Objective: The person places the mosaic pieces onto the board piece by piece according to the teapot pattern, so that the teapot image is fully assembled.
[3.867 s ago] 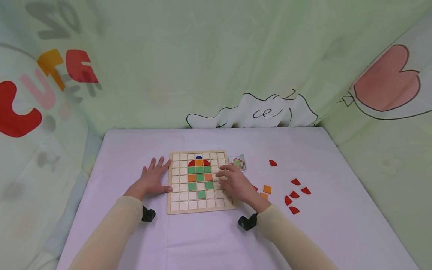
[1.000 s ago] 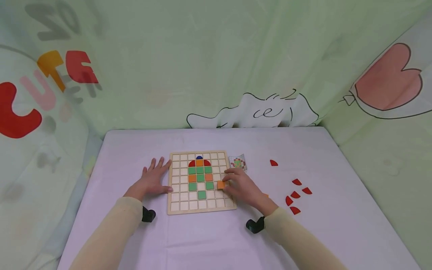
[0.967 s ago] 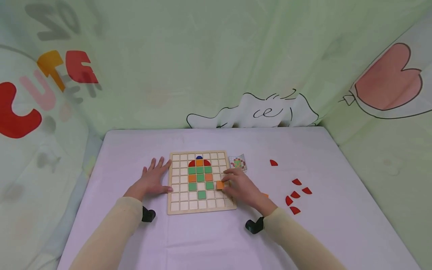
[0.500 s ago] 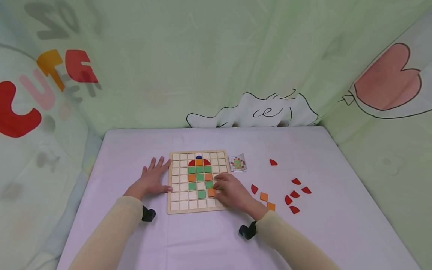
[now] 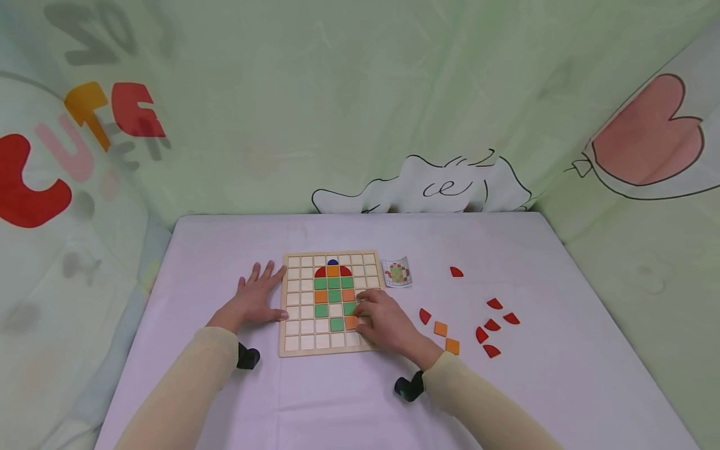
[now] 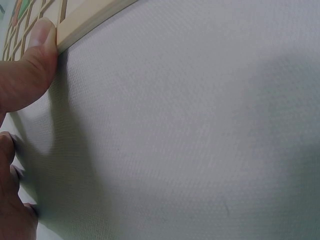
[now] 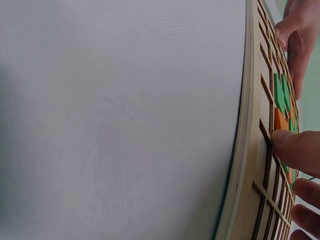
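Note:
A square wooden grid board point(image 5: 326, 351) lies on the cloth, part filled with green, orange, red and blue pieces. My left hand point(image 5: 257, 294) is spread flat at its left edge; in the left wrist view the thumb point(image 6: 37, 60) rests on the wooden rim. Over the board's right half is my right hand point(image 5: 388, 319), fingers loosely bent. Its thumb point(image 7: 295, 150) presses the edge of an orange square tile point(image 5: 351, 323), which lies in the cell right of the lowest green tile point(image 5: 336, 324). The other fingers stay apart from that tile.
A small printed pattern card point(image 5: 397, 272) lies beside the board's upper right. Two loose orange tiles point(image 5: 452, 346) and a red quarter-circle piece point(image 5: 425, 315) are right of my right hand. Several more red pieces point(image 5: 492, 325) lie farther right on the lilac tablecloth point(image 5: 315, 406).
My right hand has brought the orange tile left and nearer to me, from the board's right side into the cell beside the lowest green tile. My left hand has not moved.

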Available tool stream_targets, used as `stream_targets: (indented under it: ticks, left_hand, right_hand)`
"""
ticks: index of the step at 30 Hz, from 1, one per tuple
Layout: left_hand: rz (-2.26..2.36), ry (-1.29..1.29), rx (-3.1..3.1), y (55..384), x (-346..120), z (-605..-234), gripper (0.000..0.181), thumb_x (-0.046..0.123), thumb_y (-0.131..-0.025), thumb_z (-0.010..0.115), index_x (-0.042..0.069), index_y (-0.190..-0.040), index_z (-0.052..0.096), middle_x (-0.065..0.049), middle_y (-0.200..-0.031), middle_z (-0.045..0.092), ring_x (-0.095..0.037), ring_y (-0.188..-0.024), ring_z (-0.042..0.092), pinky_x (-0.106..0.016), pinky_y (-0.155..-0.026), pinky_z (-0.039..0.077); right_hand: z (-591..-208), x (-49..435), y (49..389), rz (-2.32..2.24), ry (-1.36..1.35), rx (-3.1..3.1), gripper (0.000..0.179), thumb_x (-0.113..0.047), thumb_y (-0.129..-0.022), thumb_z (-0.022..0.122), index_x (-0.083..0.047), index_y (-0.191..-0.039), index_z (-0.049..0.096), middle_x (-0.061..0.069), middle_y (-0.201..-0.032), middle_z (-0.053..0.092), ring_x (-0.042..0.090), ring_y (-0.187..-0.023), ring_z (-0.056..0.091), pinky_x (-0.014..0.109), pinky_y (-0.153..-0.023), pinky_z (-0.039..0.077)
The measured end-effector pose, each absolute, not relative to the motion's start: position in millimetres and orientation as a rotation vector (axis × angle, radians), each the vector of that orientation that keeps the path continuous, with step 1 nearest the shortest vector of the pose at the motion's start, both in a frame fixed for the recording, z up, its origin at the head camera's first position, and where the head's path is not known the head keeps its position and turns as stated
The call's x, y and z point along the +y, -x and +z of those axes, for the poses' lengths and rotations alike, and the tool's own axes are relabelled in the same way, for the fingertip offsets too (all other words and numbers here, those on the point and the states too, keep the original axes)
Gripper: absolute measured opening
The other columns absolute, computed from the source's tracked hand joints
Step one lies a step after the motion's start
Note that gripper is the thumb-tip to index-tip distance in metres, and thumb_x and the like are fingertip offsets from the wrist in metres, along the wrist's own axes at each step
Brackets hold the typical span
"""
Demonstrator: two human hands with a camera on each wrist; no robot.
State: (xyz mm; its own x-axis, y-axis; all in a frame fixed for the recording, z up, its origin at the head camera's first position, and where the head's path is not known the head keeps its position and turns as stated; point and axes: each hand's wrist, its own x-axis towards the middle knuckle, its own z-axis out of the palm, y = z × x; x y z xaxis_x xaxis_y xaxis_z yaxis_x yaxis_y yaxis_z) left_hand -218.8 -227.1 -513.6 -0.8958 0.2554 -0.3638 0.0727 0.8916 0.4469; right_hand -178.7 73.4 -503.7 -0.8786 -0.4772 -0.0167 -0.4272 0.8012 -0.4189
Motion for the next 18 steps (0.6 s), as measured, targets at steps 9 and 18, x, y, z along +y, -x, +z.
stream_targets:
  ticks: [9, 18]
  left_hand:
    - [0.596, -0.242, 2.647, 218.9, -227.3, -514.5, 0.105, 0.035, -0.085, 0.082, 0.008, -0.164, 0.018, -0.024, -0.171, 0.003, -0.050, -0.157, -0.006, -0.072, -0.123, 0.002]
    - [0.600, -0.241, 2.646, 218.8, -226.7, -513.6, 0.105, 0.035, -0.085, 0.082, 0.008, -0.164, 0.018, -0.024, -0.171, 0.003, -0.050, -0.157, -0.006, -0.072, -0.122, 0.002]
  right_hand:
    - [-504.7, 74.6, 176.3, -0.611, 0.729, 2.863, 0.017, -0.017, -0.086, 0.082, -0.010, -0.102, 0.079, 0.011, -0.134, 0.066, 0.030, -0.130, 0.057, 0.048, -0.112, 0.048]
    - [-512.9, 76.1, 176.7, -0.657, 0.810, 2.924, 0.010, -0.013, -0.089, 0.077, -0.009, -0.098, 0.078, 0.012, -0.128, 0.068, 0.031, -0.124, 0.060, 0.047, -0.109, 0.050]
